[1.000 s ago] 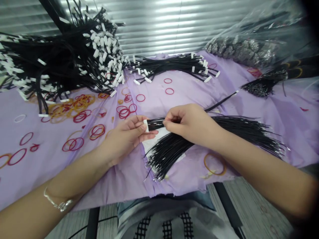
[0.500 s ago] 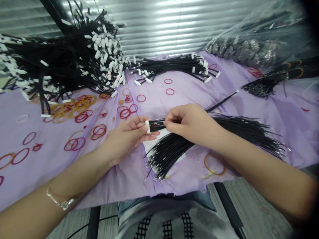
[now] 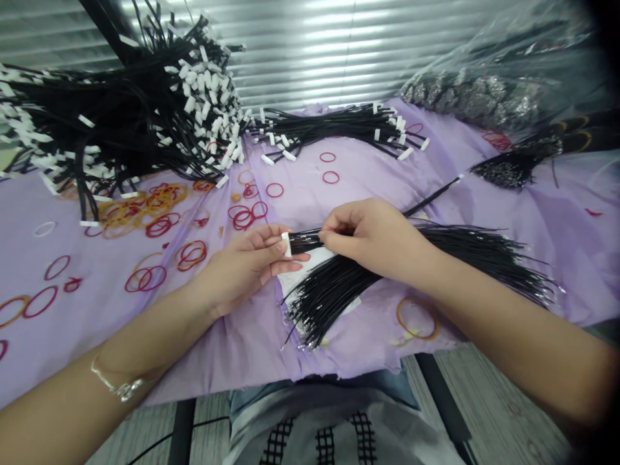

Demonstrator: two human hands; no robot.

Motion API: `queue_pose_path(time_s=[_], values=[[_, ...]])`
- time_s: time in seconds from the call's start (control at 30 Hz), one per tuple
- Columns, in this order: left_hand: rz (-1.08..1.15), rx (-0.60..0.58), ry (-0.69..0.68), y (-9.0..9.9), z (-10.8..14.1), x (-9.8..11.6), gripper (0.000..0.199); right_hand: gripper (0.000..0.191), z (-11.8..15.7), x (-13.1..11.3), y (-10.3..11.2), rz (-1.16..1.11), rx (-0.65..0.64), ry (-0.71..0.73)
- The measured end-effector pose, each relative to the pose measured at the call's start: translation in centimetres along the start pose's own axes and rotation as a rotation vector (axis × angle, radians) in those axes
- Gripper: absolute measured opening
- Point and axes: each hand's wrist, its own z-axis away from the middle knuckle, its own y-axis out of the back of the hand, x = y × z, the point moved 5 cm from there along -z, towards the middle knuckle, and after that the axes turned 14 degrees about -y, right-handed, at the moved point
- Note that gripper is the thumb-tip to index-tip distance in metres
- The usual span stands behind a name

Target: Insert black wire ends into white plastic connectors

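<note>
Between thumb and fingers, my left hand (image 3: pixel 254 256) grips a small white connector (image 3: pixel 286 245). Several black wires (image 3: pixel 305 241) run out of its right side. My right hand (image 3: pixel 371 236) pinches at these wires a short way right of the connector; its fingertips hide the exact spot. Past that hand, a black strand (image 3: pixel 433 196) with a pale tip sticks out to the upper right. Below both hands lies a thick bundle of loose black wires (image 3: pixel 334 294) with shiny metal ends, partly covered by my right hand and forearm.
A big heap of black cables with white connectors (image 3: pixel 208 90) stands at the back left, a smaller pile (image 3: pixel 329 126) at the back middle. Rubber bands (image 3: pixel 159 200) are scattered on the purple cloth (image 3: pixel 232 352). A clear plastic bag (image 3: pixel 475 97) and another wire bundle (image 3: pixel 508 168) lie right.
Almost nothing differs. Both hands keep their grip on the connector and its wires, with only a very slight shift of the fingers.
</note>
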Motion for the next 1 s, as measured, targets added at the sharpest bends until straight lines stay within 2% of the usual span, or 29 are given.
queue_pose_path(time_s=[0.23,0.5,0.83,1.0], values=[[0.003,-0.053,-0.033,0.1,-0.2,0.0,0.011,0.013,0.0,0.0,-0.2,0.033,-0.003,0.015],[-0.091,-0.124,-0.094,-0.4,-0.1,-0.1,0.010,0.014,-0.1,-0.2,-1.3,0.069,0.004,0.026],[-0.040,-0.127,-0.027,-0.1,-0.3,-0.2,0.014,0.011,-0.1,-0.2,-1.6,0.016,-0.072,0.121],[-0.056,-0.167,-0.052,0.1,-0.2,-0.3,0.012,0.013,-0.1,-0.2,-1.7,0.042,-0.052,0.084]])
